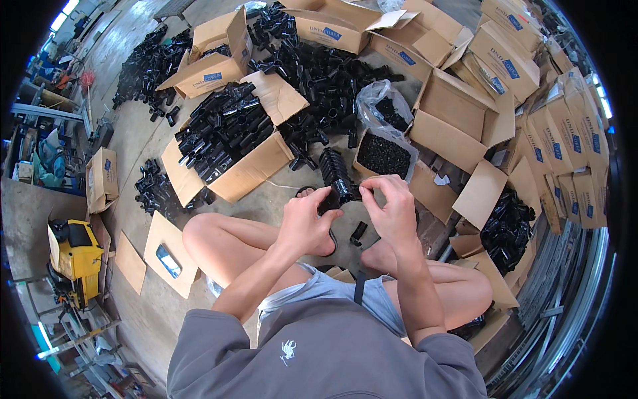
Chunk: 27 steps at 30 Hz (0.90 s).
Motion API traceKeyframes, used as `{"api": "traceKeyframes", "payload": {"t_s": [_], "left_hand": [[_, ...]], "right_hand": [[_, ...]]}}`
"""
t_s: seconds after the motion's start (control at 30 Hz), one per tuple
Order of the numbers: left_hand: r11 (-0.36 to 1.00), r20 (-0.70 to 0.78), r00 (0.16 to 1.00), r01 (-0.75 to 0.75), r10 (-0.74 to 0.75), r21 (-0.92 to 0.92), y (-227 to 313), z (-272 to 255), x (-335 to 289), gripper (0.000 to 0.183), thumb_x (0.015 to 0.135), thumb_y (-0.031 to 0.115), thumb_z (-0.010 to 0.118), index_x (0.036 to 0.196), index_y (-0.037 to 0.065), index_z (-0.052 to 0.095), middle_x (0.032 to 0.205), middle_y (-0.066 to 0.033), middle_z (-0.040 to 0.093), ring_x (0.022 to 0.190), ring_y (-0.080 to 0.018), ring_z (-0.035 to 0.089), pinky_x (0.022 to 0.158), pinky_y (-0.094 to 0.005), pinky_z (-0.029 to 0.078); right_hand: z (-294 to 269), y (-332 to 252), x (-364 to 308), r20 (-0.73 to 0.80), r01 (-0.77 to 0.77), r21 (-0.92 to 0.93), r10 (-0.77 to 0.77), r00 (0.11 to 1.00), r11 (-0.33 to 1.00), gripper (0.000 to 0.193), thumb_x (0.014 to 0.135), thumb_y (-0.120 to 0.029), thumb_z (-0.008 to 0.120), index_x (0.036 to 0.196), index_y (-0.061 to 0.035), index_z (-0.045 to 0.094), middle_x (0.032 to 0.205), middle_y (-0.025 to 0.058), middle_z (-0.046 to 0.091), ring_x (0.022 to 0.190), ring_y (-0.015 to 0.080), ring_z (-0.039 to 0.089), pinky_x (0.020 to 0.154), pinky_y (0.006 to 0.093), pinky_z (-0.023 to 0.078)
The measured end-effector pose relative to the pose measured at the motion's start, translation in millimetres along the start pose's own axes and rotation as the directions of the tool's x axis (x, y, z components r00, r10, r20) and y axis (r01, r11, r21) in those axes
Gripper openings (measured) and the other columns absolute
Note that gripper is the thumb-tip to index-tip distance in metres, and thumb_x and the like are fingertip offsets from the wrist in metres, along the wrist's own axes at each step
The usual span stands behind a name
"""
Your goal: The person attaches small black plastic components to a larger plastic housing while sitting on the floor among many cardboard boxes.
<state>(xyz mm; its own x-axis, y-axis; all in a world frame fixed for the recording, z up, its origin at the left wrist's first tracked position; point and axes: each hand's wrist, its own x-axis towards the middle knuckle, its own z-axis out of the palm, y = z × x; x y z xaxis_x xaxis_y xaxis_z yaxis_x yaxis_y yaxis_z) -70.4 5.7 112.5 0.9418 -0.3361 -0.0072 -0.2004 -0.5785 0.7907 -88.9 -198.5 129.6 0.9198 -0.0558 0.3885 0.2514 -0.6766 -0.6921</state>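
Observation:
Between my hands, in front of my knees, is a glossy black tubular plastic part (341, 192). My left hand (304, 223) is closed on its left side, thumb and forefinger gripping it. At its right side my right hand (391, 207) pinches with thumb and fingertips; whatever is in that pinch is too small to make out. Just beyond, a row of ribbed black pieces (330, 163) reaches away from me. A lined box of small black pieces (384, 155) stands past my right hand. One loose black part (359, 231) lies on the floor below it.
An open carton (249, 174) heaped with black tubular parts stands ahead left, with more piles (319, 86) behind. Empty open cartons (458, 110) and stacked boxes (565, 133) fill the right. A phone (168, 261) lies on cardboard at left, near a yellow machine (81, 256). Metal lengths (558, 286) lie far right.

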Motion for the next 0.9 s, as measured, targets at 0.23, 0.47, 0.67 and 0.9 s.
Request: {"api": "traceKeyframes", "payload": {"t_s": [0.23, 0.47, 0.67, 0.9], "left_hand": [[0.998, -0.002, 1.000, -0.010, 0.010, 0.056, 2.6, -1.5, 0.2, 0.046, 0.078, 0.016, 0.082, 0.120, 0.003, 0.069, 0.084, -0.0188, 0.070, 0.066, -0.0301, 0.066, 0.062, -0.0364, 0.051], [0.998, -0.001, 1.000, -0.001, 0.001, 0.058, 3.0, -4.6, 4.1, 0.046, 0.079, 0.014, 0.082, 0.120, -0.001, 0.069, 0.081, -0.0187, 0.070, 0.068, -0.0260, 0.069, 0.063, -0.0361, 0.052], [0.863, 0.104, 0.989, 0.143, -0.105, -0.484, -14.0, 11.8, 4.0, 0.051, 0.086, 0.007, 0.077, 0.135, 0.006, 0.062, 0.103, -0.0156, 0.074, 0.087, -0.0238, 0.073, 0.077, -0.0386, 0.057], [0.526, 0.483, 0.872, 0.451, -0.086, -0.721, -16.2, 14.8, 0.0, 0.070, 0.093, -0.001, 0.070, 0.154, 0.017, 0.039, 0.107, -0.0089, 0.067, 0.093, -0.0120, 0.066, 0.082, -0.0287, 0.057]], "right_hand": [[-0.8, -1.8, 4.5, 0.023, 0.004, 0.049, -0.005, 1.000, 0.999, 0.008, 0.083, -0.006, 0.075, 0.090, -0.0040, 0.071, 0.090, 0.0101, 0.073, 0.089, 0.0303, 0.068, 0.085, 0.0410, 0.051], [0.2, -2.2, 5.6, 0.087, -0.082, 0.116, 0.072, 0.994, 0.990, 0.022, 0.083, -0.008, 0.076, 0.105, -0.0047, 0.073, 0.097, 0.0118, 0.074, 0.098, 0.0306, 0.068, 0.087, 0.0397, 0.051], [-4.3, -3.7, -0.8, 0.156, 0.053, 0.032, -0.058, 0.986, 0.998, 0.045, 0.081, -0.002, 0.075, 0.125, -0.0064, 0.068, 0.113, 0.0106, 0.073, 0.108, 0.0311, 0.065, 0.093, 0.0402, 0.052], [-6.0, 13.6, -6.2, 0.343, -0.052, 0.167, -0.009, 0.939, 0.985, 0.068, 0.078, 0.005, 0.076, 0.141, -0.0060, 0.055, 0.123, 0.0131, 0.069, 0.112, 0.0299, 0.066, 0.098, 0.0383, 0.054]]}}
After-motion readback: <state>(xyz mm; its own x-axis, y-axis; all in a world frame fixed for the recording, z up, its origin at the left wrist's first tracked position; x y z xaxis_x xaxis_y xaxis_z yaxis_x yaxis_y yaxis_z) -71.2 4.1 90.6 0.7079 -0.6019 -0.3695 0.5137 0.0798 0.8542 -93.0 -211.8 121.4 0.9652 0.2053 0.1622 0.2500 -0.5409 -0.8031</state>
